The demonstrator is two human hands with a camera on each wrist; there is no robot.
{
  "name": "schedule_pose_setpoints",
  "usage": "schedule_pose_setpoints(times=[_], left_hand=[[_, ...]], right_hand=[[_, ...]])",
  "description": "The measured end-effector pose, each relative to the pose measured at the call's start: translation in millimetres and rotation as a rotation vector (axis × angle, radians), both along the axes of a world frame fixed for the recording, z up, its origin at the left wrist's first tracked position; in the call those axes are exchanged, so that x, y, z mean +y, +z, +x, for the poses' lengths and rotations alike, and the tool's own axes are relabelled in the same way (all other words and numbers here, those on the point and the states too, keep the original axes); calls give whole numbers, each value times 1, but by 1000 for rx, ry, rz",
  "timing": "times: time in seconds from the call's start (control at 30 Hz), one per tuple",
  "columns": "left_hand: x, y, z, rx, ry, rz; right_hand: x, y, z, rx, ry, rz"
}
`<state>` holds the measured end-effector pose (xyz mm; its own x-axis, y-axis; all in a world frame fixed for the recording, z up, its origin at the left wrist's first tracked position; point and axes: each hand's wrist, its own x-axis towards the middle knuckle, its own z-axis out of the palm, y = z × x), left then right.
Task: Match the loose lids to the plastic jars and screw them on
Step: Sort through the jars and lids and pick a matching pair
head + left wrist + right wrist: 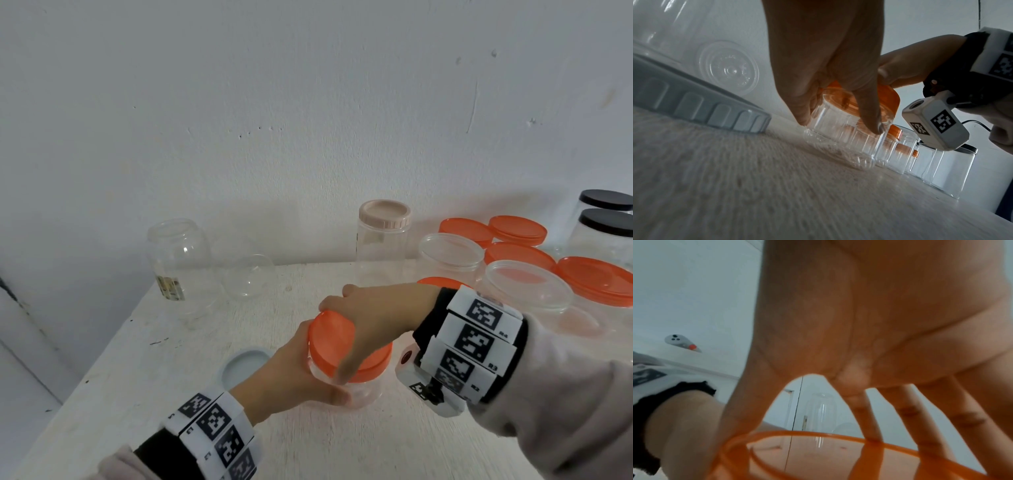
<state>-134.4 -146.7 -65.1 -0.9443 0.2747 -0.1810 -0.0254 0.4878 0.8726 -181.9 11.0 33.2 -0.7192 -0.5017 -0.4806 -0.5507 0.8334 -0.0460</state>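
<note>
A small clear plastic jar [356, 392] stands on the white table near its front middle, with an orange lid [334, 339] on its mouth. My left hand [301, 370] grips the jar's side from the left; in the left wrist view its fingers [867, 113] wrap the ribbed jar [840, 133]. My right hand [373, 318] comes down from above with fingers and thumb curled round the orange lid [818, 451]. A loose pale blue lid [245, 365] lies just left of the jar.
Two lidless clear jars [181, 260] stand at the back left, and a beige-lidded jar [383, 236] at the back middle. Several jars with orange lids [597, 279] or clear lids [450, 251] and two black-lidded jars [606, 222] crowd the right.
</note>
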Motion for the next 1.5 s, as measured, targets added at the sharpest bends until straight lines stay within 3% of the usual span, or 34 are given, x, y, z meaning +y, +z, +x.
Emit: schedule_pose_setpoints(times=[0.17, 0.37, 0.57, 0.7, 1.5], left_hand=[[1, 1, 0, -6, -6, -1], [1, 1, 0, 29, -14, -42], [1, 1, 1, 6, -8, -8], [1, 1, 1, 11, -2, -25], [1, -4, -4, 53, 60, -119]], right_hand=[[-1, -4, 3, 21, -66, 7], [2, 5, 0, -55, 33, -12], [0, -8, 6, 30, -73, -20], [1, -3, 4, 3, 12, 41], [5, -36, 21, 157, -107, -168]])
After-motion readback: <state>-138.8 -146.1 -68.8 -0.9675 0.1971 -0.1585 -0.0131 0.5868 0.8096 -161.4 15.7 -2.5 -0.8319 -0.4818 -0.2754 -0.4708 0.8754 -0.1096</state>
